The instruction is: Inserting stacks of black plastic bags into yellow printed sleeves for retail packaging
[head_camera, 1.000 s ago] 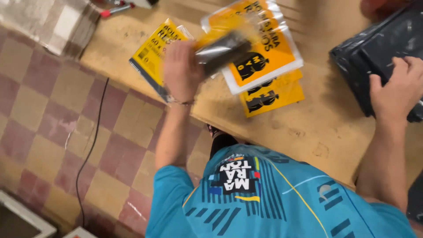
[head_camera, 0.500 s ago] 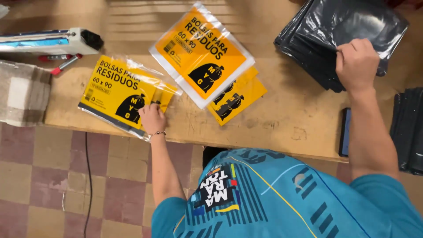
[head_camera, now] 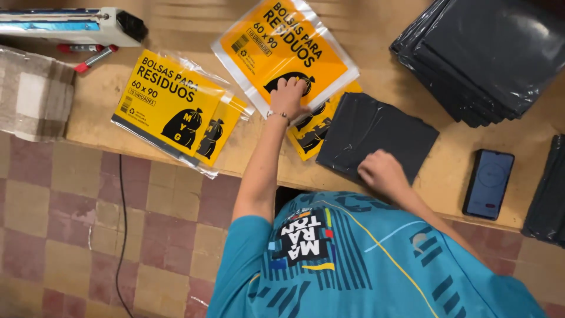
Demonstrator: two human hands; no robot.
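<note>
My left hand point(head_camera: 288, 97) lies with curled fingers on the near edge of a large clear packet with an orange label point(head_camera: 282, 47). Smaller orange packets point(head_camera: 309, 138) stick out from under it. My right hand point(head_camera: 382, 171) grips the near edge of a folded black plastic bag bundle point(head_camera: 382, 126), which lies flat at the front of the wooden table point(head_camera: 376, 76). A yellow-labelled packet point(head_camera: 168, 103) rests to the left, hanging slightly over the table's edge.
A thick stack of black bags point(head_camera: 488, 53) fills the far right; more black bags point(head_camera: 547, 194) lie at the right edge. A dark phone point(head_camera: 488, 184) sits near the front edge. A white sealing tool point(head_camera: 70, 26), a red-handled tool point(head_camera: 91, 59) and a checked cloth point(head_camera: 32, 94) are at left. A cable point(head_camera: 120, 235) runs over the tiled floor.
My left hand left the yellow packet and moved right onto the orange one. My right hand came off the big stack and now has a folded black bundle at the table's front.
</note>
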